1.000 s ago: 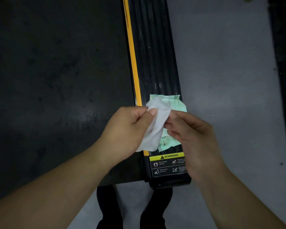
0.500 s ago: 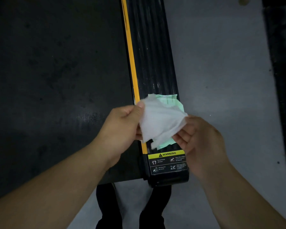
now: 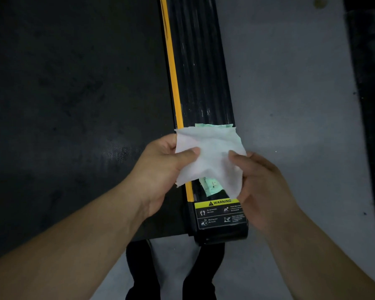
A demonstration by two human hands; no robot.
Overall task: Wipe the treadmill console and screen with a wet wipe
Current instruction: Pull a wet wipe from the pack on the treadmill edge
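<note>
At the left of the frame we see the dark belt (image 3: 74, 105) filling everything up to the yellow stripe (image 3: 173, 83). Our left hand (image 3: 160, 169), centre frame, pinches the wipe (image 3: 210, 156) with thumb curled over its left edge. The wipe hangs spread between both hands, above the black side rail (image 3: 201, 61). A green packet (image 3: 212, 187) lies on the rail, mostly hidden behind the wipe; only its top edge and a lower patch show. Below it the warning label (image 3: 221, 211) is partly covered on the right by our right hand (image 3: 266, 187), whose thumb and fingers grip the wipe's right side. Right of the rail, bare grey floor (image 3: 290, 83) gives open room. The console is out of view.
</note>
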